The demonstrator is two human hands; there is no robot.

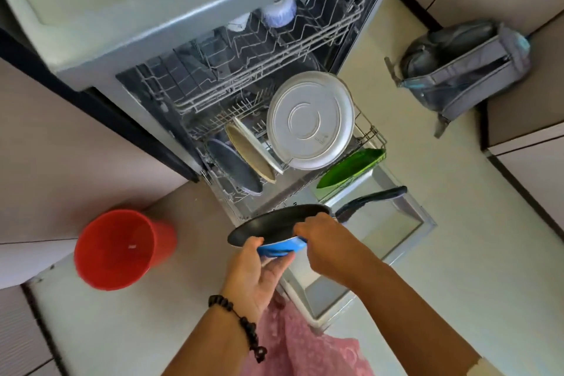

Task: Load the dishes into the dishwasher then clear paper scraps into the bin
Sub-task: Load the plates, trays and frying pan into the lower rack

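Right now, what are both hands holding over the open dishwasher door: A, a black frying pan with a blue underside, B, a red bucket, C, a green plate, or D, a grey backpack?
A: the left hand and the right hand both grip the frying pan by its rim.

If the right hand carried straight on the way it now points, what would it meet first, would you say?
Gripping the frying pan, the right hand points up-left toward the lower rack. The dark plate at the rack's near-left end would probably come first, though depth is unclear.
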